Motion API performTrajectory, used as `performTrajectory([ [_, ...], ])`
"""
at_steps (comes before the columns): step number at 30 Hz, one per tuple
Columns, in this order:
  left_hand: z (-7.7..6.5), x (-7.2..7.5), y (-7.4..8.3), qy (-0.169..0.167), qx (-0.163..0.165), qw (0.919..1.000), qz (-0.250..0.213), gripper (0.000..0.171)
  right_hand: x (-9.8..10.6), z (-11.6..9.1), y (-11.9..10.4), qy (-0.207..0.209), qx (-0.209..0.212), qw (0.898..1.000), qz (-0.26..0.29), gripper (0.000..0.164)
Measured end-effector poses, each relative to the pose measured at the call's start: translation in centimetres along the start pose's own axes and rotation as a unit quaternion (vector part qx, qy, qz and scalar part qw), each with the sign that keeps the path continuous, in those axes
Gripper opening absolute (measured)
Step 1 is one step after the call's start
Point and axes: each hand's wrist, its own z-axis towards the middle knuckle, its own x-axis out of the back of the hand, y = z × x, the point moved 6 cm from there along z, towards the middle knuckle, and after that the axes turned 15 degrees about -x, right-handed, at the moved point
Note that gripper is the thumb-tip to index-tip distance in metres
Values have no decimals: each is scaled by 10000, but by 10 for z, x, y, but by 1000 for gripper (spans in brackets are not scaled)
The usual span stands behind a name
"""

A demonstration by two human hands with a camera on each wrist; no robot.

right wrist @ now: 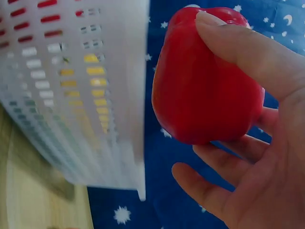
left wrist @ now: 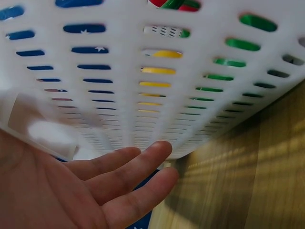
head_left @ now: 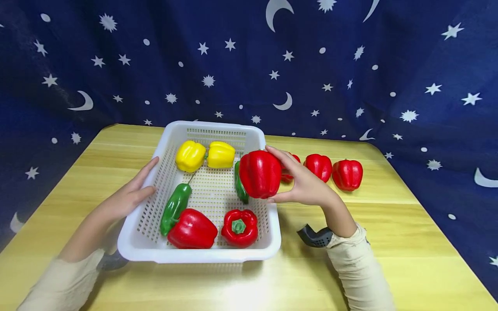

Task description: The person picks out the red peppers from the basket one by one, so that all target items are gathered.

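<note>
Right now a large red bell pepper (head_left: 258, 175) is in the right hand (head_left: 303, 183), gripped between the thumb on one side and the fingers on the other. From the head view it covers part of the right rim of a white slotted basket (head_left: 200, 255); from the right wrist view a gap shows between its skin and the basket's outer wall. It is thus well apart from the left hand (head_left: 126, 196), which is across the basket at the left side, its fingers extended and loosely spread along the outer wall, with no pepper in them; how firmly they press there I cannot tell.

Inside the basket, two yellow peppers (head_left: 221, 154) sit near the far end. A long green pepper (head_left: 177, 207) lies along the left side, its thin stem pointing to the far end, and a second green one (head_left: 240, 190) shows only in part behind the held pepper. Nearest the person, one red pepper lies on its side and another (head_left: 240, 235) faces up with its green stem.

Beyond the right hand, three more red peppers (head_left: 347, 175) stand in a row on the wood-grain worktop (head_left: 408, 250), the leftmost partly hidden by the hand. Behind everything hangs a dark blue cloth (head_left: 249, 65) with white stars and moons
</note>
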Motion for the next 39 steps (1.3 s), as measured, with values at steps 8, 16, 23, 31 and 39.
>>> performTrajectory([
  [8,-4,2,1,25,-109,9999,-25,72,17,-17,15,212,-72,9994,-259,102],
  [16,-5,3,1,38,-29,10000,27,72,26,-27,32,212,-563,9976,-334,102],
  [23,-5,2,0,54,16,10000,70,72,33,-33,47,291,-792,9947,-596,101],
  [31,-5,1,0,38,17,9999,93,72,26,-31,69,-72,-1143,9873,-1100,97],
  [39,-3,-1,-1,15,113,9999,83,72,11,-28,85,-441,-1211,9838,-1249,95],
])
